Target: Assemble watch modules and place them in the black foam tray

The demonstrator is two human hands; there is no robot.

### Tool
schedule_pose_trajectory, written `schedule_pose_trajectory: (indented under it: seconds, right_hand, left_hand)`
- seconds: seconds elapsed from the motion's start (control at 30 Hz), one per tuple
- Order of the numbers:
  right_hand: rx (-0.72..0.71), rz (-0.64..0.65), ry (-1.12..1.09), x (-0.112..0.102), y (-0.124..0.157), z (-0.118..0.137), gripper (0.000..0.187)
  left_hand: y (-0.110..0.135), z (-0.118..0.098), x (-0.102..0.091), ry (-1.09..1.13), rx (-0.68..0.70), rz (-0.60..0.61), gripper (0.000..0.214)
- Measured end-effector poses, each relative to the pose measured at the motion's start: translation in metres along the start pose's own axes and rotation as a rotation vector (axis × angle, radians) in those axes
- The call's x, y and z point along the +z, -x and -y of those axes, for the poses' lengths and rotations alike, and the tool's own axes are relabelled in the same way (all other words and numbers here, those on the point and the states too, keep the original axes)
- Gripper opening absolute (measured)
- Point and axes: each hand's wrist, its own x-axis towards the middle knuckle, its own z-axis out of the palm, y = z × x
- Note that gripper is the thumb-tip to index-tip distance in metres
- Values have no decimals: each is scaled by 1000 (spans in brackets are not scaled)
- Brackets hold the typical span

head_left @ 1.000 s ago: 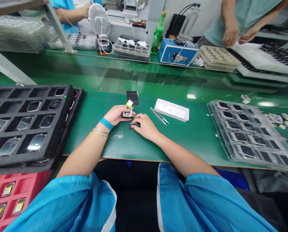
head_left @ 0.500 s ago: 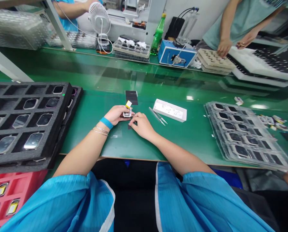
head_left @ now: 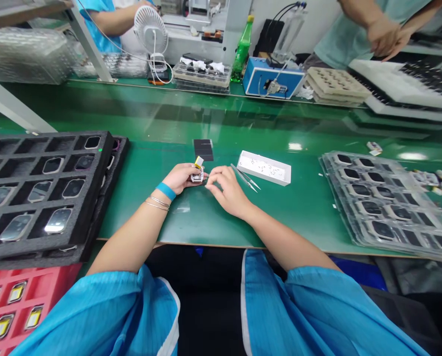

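My left hand [head_left: 182,178] is closed around a small watch case [head_left: 197,175], and a yellow-and-white battery [head_left: 199,161] sticks up from it. My right hand [head_left: 226,190] is just to the right of the case, with thumb and forefinger pinched together. Whatever lies between those fingertips is too small to make out. A pair of tweezers [head_left: 247,180] rests on the green bench right of my right hand. Beyond the hands lies a dark sheet of rectangular stickers [head_left: 203,150].
A white box [head_left: 286,174] with tiny parts stands behind the tweezers. Black foam trays [head_left: 108,198] of watches are stacked at left, above a red tray [head_left: 54,277]. Clear trays [head_left: 349,232] with watches lie at right. Two co-workers are across the bench.
My right hand has lifted slightly and moved right; the small dark piece under its fingertips no longer shows. My left hand keeps the watch case. A co-worker's hands have left the beige tray.
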Motion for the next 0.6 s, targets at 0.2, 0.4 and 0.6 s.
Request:
schedule_pose_trajectory:
  seconds: [0.2,0.4,0.6]
  right_hand:
    - [144,-215,-231,-8,-7,-11,12]
    - [304,-155,-372,0,-7,-14,10]
    - [318,-129,-411,0,-8,-14,8]
  left_hand:
    - [9,0,12,-62,63,2,9]
    - [14,6,20,-97,25,62,5]
    - [13,9,20,-79,23,92,3]
